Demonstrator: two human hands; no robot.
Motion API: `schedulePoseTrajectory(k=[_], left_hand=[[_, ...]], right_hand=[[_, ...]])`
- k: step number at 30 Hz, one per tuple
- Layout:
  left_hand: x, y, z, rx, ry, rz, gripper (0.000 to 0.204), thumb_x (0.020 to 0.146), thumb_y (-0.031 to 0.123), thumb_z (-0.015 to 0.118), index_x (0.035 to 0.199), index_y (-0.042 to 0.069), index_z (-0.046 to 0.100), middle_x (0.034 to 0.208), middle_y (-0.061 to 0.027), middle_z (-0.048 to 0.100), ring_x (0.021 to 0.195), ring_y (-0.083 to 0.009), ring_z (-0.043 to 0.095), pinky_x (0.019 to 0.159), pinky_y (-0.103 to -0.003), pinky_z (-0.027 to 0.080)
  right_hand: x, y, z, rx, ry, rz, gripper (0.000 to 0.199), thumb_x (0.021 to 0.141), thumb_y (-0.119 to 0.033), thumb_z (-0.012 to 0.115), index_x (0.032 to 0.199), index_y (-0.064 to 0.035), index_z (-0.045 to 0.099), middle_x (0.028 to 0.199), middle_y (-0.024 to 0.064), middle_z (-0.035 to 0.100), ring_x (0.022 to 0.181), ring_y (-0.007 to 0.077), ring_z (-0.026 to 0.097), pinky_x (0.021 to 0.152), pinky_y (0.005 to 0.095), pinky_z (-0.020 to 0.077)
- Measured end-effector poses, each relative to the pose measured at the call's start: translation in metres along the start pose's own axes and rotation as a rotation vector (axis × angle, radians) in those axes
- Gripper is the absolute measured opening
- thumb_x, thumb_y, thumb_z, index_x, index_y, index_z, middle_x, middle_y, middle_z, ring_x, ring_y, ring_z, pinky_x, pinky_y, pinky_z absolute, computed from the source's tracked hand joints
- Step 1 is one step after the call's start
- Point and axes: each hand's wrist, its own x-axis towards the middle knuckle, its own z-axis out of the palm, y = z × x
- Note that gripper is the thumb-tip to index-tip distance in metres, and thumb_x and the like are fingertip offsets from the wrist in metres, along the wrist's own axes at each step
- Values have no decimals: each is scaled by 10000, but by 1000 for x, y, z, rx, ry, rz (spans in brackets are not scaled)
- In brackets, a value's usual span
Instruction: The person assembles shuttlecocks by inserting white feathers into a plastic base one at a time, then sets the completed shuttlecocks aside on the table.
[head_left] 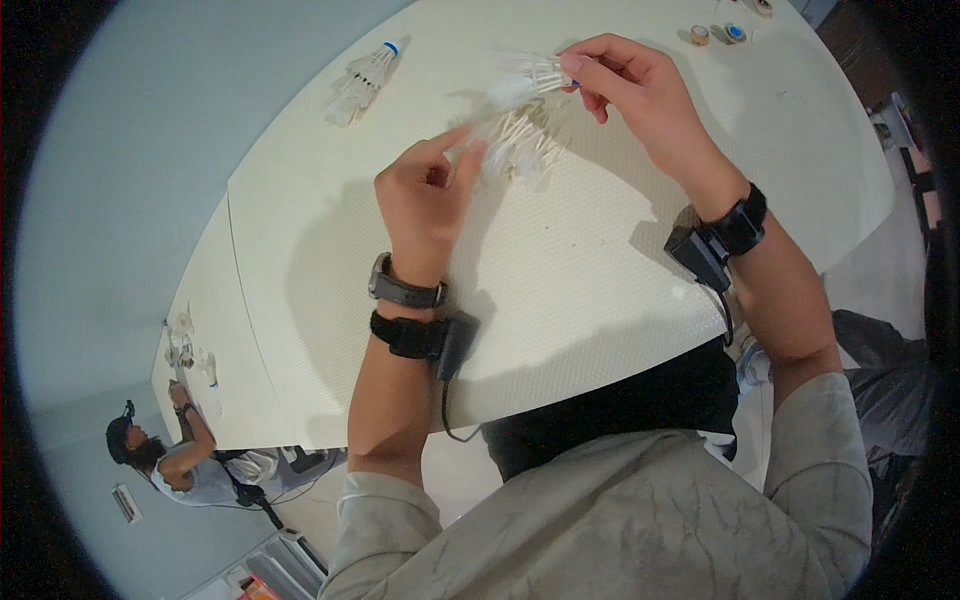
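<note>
Above table centre: both hands raised over the cream, finely textured tabletop (600, 270), working white feather shuttlecocks.
Right hand (640, 95): thumb + fingers pinched on a white feather shuttlecock with a blue-banded cork (530, 75), lying roughly sideways, cork end at the fingertips, feathers pointing left.
Left hand (425, 195): thumb + forefinger closed on the edge of a stacked bunch of white feather shuttlecocks (520, 145); other fingers curled in.
Relation: single shuttle sits just above the bunch, prob. touching; can't tell if it's slotted in.
Wrists: left has a grey-strapped watch (405, 290) and below it a black strap w/ small black box (455, 340) + cable; right has a black wrist strap w/ black box (700, 250), cable hanging.
Open room: bare tabletop left, right & below the hands.
Near edge: curved table rim runs just past both forearms, close to the person's chest.
Far left: another loose white feather shuttlecock w/ blue band (362, 80) lies near the left rim, well apart from the hands.
Far top: small tape rolls, tan and blue (718, 34), near the far edge, well apart.
Seam: second table panel joins at left.
Beyond: another person in a black cap (165, 460) sits at the far left end w/ small white bits on the table by them.
</note>
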Motion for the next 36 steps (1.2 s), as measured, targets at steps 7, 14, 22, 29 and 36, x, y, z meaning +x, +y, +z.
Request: schedulePoseTrajectory(k=[7,14,22,29,36], left_hand=[[-2,19,-21,-186,-53,-34,260,942,141,760,1184,45,747,698,85,519,607,-24,408,546,-203,318],[-14,38,-6,-543,-83,-149,173,975,137,721,1075,0,751,740,85,549,656,-9,430,589,-187,319],[-9,36,-12,-640,-117,-371,172,979,201,723,924,39,736,679,91,512,590,-22,342,542,-229,242],[-11,30,-8,-701,-104,-319,186,974,208,734,865,61,703,670,89,499,590,-23,328,542,-231,226],[-13,31,-9,-652,-68,-264,174,971,180,734,846,66,690,709,83,543,615,-20,350,558,-220,236]], right_hand=[[-5,-5,5,-51,-59,0,214,1024,-207,644,1138,-43,721,826,-13,646,669,53,535,604,216,452],[-18,-2,23,-10,-172,-35,218,991,-237,704,1122,-65,734,789,-30,652,634,44,554,557,201,447],[-22,-6,20,-242,-217,-107,301,954,-173,743,1227,-61,683,952,22,695,782,68,655,685,209,545],[-22,-8,16,-199,-238,-54,250,949,-171,751,1156,-44,692,928,17,694,797,76,669,706,210,558],[-23,-7,21,-108,-181,-42,208,933,-175,772,1058,-21,710,843,14,692,725,66,655,655,213,541]])
